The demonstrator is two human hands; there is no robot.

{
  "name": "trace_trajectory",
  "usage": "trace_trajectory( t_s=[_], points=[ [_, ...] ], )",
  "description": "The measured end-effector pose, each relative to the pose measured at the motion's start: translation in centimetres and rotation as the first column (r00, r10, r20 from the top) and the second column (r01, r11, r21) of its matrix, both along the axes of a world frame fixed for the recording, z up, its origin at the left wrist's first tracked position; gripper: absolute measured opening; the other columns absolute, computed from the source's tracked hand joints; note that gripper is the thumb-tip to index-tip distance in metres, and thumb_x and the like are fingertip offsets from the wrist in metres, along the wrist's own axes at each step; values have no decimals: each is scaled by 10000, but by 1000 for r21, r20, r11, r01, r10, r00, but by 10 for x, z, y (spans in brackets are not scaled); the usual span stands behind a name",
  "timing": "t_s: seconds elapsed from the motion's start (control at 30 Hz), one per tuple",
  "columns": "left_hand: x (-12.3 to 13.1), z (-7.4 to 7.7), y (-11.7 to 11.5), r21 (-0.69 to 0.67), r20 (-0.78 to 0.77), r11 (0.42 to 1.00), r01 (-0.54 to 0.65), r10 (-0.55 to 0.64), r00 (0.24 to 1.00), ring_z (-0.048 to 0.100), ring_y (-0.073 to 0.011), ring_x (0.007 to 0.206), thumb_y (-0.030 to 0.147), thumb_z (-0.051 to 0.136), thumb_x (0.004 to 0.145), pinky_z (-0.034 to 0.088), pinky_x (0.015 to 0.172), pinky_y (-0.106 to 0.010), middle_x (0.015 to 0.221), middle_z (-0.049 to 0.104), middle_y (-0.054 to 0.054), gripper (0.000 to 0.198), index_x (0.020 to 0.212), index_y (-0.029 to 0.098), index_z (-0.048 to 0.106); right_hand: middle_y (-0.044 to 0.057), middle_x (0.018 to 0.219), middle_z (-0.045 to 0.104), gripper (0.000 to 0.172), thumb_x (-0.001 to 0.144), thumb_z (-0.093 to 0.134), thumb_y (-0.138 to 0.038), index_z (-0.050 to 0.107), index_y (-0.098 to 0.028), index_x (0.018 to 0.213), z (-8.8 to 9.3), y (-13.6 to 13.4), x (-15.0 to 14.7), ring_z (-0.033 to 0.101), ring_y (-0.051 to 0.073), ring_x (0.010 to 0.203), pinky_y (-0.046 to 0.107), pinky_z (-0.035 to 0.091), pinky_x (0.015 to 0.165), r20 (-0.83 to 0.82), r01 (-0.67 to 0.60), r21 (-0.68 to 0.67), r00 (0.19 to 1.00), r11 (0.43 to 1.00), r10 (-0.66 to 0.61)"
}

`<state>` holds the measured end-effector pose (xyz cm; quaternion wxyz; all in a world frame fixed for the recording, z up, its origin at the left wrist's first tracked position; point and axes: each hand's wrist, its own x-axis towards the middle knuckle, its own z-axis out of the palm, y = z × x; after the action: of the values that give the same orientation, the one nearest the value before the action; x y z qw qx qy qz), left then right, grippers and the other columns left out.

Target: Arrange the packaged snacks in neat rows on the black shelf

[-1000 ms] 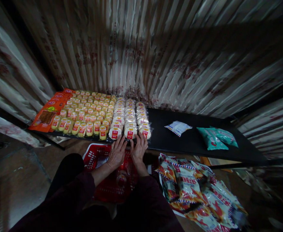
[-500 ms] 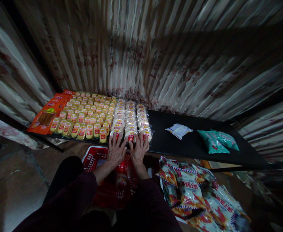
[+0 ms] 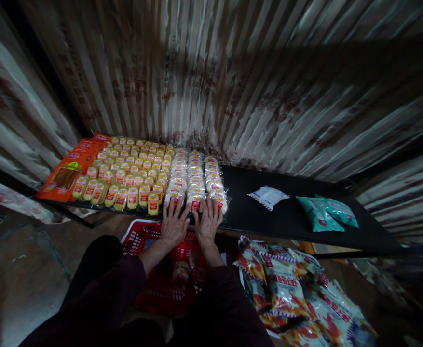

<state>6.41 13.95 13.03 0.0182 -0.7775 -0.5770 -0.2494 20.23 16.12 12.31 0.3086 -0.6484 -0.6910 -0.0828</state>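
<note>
Rows of white wrapped round cakes (image 3: pixel 196 177) lie on a black shelf (image 3: pixel 269 219), beside rows of yellow wrapped cakes (image 3: pixel 133 168). My left hand (image 3: pixel 173 222) lies flat with fingers spread against the front packs of the white rows. My right hand (image 3: pixel 208 221) lies the same way beside it, fingers apart on the front packs. Neither hand grips anything. Both sleeves are dark.
Orange snack packs (image 3: pixel 70 168) lie at the shelf's left end. A small white packet (image 3: pixel 268 196) and teal packets (image 3: pixel 325 212) lie further right. A red basket (image 3: pixel 153 270) stands below my hands. A large printed bag (image 3: pixel 294 294) lies on the floor at right. Corrugated sheeting forms the wall.
Both hands have slid forward from the shelf edge onto the front white packs, which have shifted slightly back. The view has dropped a little.
</note>
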Motion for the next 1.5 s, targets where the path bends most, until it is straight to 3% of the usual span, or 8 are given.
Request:
trace_trajectory(
  t_s=[0.93,1.5],
  points=[
    [-2,-8,-6,17,6,999,46,-46,999,70,-301,1425,311,464,888,83,1125,-546,1538,178,-111,578,1436,262,285,127,1421,433,479,904,451,-424,469,-174,1313,-4,-9,2,216,265,1379,512,166,1075,20,-40,24,999,999,40],
    [-7,-2,-17,19,-18,996,83,-82,996,67,-287,1427,263,446,885,79,1132,-531,1530,203,-121,552,1421,215,326,119,1401,459,443,924,409,-388,477,-166,1302,3,-29,-5,229,248,1378,475,194,1080,-15,-93,10,995,996,94]
  ],
)
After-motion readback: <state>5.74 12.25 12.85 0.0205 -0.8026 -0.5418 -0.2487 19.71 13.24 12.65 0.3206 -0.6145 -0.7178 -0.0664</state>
